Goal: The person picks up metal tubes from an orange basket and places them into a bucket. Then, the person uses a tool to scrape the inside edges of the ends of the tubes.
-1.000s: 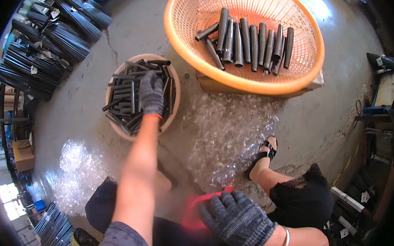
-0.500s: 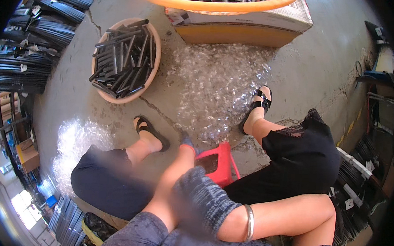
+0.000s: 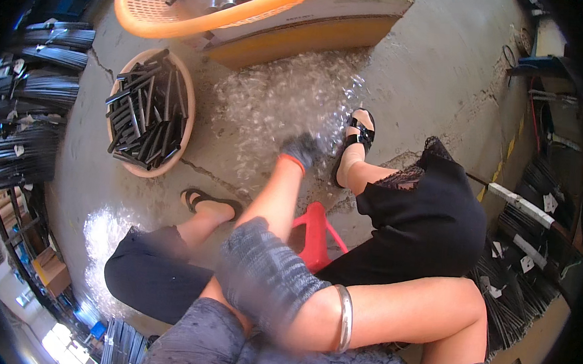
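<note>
My left hand (image 3: pixel 300 149), in a dark grey glove with an orange-red cuff, reaches forward and low over a spread of small clear plastic pieces (image 3: pixel 263 107) on the floor. Its fingers are smeared by motion, so I cannot see whether anything is in them. My right forearm, with a silver bangle (image 3: pixel 345 319), crosses in front of me from the right. At its end my right hand (image 3: pixel 269 267), in a mottled grey knitted glove, lies across my left arm; its fingers do not show clearly. Just beyond my right hand stands a red plastic stool (image 3: pixel 314 240).
A round pale basket (image 3: pixel 188 119) of short black tubes stands left. An orange basket (image 3: pixel 161 27) of tubes rests on a cardboard box (image 3: pixel 300 32) ahead. Bundled black rods (image 3: pixel 50 90) line the left side, more the right. A clear plastic heap (image 3: pixel 101 237) lies by my left knee.
My left hand has moved forward from beside the red stool to over the clear plastic pieces. My right hand has shifted slightly left, and the view has turned a little.
</note>
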{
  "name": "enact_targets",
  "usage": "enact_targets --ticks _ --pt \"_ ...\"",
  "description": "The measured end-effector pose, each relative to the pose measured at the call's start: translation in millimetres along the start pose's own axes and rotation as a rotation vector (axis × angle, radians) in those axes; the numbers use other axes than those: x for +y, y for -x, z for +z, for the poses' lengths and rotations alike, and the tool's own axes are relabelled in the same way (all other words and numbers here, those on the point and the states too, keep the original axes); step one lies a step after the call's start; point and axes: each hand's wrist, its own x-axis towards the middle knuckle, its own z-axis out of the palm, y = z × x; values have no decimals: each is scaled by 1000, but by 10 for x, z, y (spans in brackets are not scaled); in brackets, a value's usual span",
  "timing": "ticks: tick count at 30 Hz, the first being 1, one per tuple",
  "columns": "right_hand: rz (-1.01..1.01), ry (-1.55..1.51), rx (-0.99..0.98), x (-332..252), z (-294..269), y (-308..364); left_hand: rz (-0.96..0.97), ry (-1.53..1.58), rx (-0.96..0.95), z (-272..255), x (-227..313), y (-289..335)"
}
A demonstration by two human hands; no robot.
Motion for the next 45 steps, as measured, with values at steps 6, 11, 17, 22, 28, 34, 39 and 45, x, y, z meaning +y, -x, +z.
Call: enact_targets --ticks 6,11,17,22,28,34,39,45 --pt "24 16 18 18 -107 14 170 2499 478 -1539 -763 190" --pt "11 22 16 43 -151 -6 465 2162 727 -1877 -712 1166" --pt "42 28 100 -73 73 -20 -734 1849 689 -243 -810 974" --pt "22 518 -163 -183 -183 -87 -1305 1825 694 1762 -919 1012" --pt "48 218 -28 -46 -90 -16 -1006 2393 309 908 -680 985" --pt "-16 165 -4 -90 -96 -24 -347 2869 680 434 -1011 111" --pt "60 130 46 -33 -106 -2 342 2187 1016 -1677 -341 760" --pt "45 107 88 3 -159 26 214 805 1234 -1658 -430 822"
